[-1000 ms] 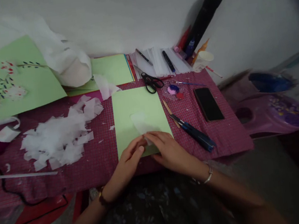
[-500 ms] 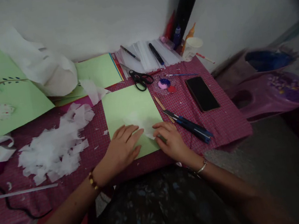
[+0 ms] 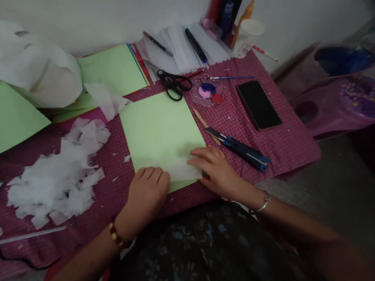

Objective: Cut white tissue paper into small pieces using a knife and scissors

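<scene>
A light green sheet of paper (image 3: 158, 128) lies flat in front of me. Across its near part stretches a thin, see-through piece of white tissue paper (image 3: 184, 170). My left hand (image 3: 149, 191) is closed at the tissue's left end, its fingers curled and their tips hidden. At the other end rests my right hand (image 3: 216, 169), fingers apart and partly over the tissue's edge. A blue and black utility knife (image 3: 241, 150) and a pointed wooden stick (image 3: 201, 118) lie right of the sheet. Black scissors (image 3: 174, 83) sit at its far edge.
On the left are a heap of white tissue scraps (image 3: 56, 181) and a painted green sheet (image 3: 2, 113). A paint palette (image 3: 207, 92), phone (image 3: 258, 104), marker (image 3: 195, 45) and paper cup (image 3: 251, 32) stand or lie on the right of the checked tablecloth (image 3: 287, 146).
The tissue paper now lies spread wider between my hands. My left hand has moved nearer me and its fingers have curled in. The view has shifted slightly.
</scene>
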A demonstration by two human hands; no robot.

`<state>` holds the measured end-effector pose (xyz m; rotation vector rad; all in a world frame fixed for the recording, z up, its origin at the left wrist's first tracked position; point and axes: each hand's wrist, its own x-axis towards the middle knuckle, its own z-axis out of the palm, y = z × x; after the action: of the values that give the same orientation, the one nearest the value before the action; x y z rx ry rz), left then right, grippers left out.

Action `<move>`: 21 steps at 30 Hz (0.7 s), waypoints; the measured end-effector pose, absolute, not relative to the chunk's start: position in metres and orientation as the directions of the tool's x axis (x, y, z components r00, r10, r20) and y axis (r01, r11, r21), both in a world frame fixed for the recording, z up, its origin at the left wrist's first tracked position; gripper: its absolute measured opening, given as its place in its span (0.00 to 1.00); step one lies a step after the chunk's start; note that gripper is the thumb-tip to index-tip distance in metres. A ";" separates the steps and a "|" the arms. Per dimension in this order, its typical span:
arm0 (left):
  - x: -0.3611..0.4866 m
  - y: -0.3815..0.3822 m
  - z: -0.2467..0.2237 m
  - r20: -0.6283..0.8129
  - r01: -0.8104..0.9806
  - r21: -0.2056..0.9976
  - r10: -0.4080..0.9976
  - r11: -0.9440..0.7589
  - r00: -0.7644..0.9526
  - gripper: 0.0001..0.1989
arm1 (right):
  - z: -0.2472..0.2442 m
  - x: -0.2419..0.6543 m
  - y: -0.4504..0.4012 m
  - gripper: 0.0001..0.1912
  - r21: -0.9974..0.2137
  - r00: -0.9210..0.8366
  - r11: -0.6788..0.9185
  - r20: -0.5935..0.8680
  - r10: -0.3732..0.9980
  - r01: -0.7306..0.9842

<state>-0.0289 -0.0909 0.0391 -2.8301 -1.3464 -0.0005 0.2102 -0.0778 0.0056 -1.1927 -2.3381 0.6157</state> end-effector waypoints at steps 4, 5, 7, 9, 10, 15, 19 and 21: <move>-0.038 -0.102 0.034 0.023 0.803 0.071 0.806 -0.591 0.591 0.06 | 0.008 0.212 -0.081 0.13 -0.557 -0.535 0.539 0.189 0.823 0.632; -0.044 -0.101 0.032 0.047 0.803 0.109 0.810 -0.586 0.585 0.07 | 0.009 0.213 -0.082 0.12 -0.550 -0.524 0.528 0.182 0.832 0.647; -0.058 -0.098 0.027 0.090 0.798 0.185 0.818 -0.574 0.568 0.11 | 0.010 0.213 -0.086 0.16 -0.533 -0.502 0.502 0.159 0.850 0.681; -0.072 -0.095 0.022 0.105 0.795 0.243 0.830 -0.555 0.547 0.11 | 0.010 0.213 -0.091 0.24 -0.527 -0.494 0.489 0.143 0.858 0.695; -0.078 -0.093 0.020 0.109 0.794 0.264 0.835 -0.547 0.539 0.10 | 0.009 0.212 -0.094 0.27 -0.530 -0.495 0.487 0.139 0.858 0.694; -0.082 -0.096 0.020 0.103 0.768 0.322 0.826 -0.554 0.554 0.08 | 0.005 0.211 -0.102 0.13 -0.577 -0.507 0.500 0.166 0.846 0.645; -0.074 -0.106 0.022 0.050 0.761 0.395 0.839 -0.514 0.541 0.08 | 0.007 0.212 -0.102 0.05 -0.626 -0.429 0.435 0.172 0.887 0.647; -0.074 -0.107 0.021 0.028 0.750 0.481 0.863 -0.454 0.504 0.08 | 0.010 0.211 -0.099 0.05 -0.653 -0.388 0.379 0.139 0.911 0.656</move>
<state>-0.0745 -0.1069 0.0206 -3.0657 -1.7450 -0.4926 0.2111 -0.0993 0.0096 -1.3472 -2.1599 0.7007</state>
